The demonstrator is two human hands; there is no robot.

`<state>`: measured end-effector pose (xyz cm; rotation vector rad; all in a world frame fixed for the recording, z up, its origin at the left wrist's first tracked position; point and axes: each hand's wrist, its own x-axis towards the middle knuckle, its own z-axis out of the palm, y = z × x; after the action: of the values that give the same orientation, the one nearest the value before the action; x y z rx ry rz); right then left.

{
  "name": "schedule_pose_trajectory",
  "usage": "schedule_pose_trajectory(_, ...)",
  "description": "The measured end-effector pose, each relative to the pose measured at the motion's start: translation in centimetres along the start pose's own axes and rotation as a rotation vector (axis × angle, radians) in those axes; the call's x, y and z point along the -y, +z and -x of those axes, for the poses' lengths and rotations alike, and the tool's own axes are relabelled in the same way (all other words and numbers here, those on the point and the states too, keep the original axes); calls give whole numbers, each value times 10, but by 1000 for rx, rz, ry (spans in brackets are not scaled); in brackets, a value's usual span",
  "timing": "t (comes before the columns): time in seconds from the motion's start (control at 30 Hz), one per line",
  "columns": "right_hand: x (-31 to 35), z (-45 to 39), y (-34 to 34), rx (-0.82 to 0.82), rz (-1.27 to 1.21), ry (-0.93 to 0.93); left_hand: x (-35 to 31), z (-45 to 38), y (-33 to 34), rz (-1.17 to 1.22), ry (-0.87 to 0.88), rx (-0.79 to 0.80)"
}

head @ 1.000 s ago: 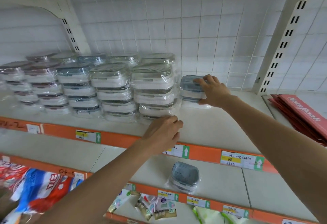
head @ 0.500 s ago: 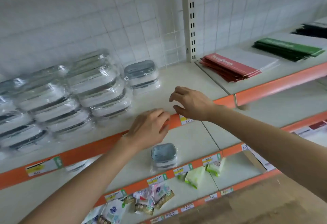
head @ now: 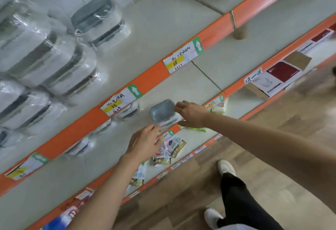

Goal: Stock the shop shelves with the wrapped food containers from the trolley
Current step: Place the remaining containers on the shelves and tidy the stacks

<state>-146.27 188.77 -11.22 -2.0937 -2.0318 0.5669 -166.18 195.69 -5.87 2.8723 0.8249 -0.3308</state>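
Box (head: 162, 112): lone wrapped container on middle shelf (head: 181, 84), between both hands.
R hand (head: 190, 114): fingers spread, touching box's far side; not clamped yet.
L hand (head: 144, 141): relaxed, apart, just short of box's near corner.
Handling: prob. light, rigid; film slick & crinkly.
Grip: by the short ends, w/ both palms.
Stacks (head: 45, 51): shelf above hands.

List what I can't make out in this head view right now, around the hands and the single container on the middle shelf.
- Right hand: the palm covers the grey-lidded container on its right side, so its grip is unclear.
- Left hand: motion blur; contact with the container not readable.
- Containers further back on that shelf: hidden by the orange shelf edge.
- Price label: handwriting too small.
- Trolley: out of frame.
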Motion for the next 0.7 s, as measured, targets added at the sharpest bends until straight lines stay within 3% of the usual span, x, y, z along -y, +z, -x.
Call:
schedule_pose_trajectory(0.37, -7, -91, 55, 48, -36, 203, 20, 0, 28, 83, -157, 92)
schedule_pose_trajectory(0.5, -7, -92, 57, -39, 47, 226, 14, -1, 36, 75, -160, 149)
schedule_pose_trajectory(0.7, -26, -59, 54, -124, -130, 294, 15, -21, 44, 85, -257, 195)
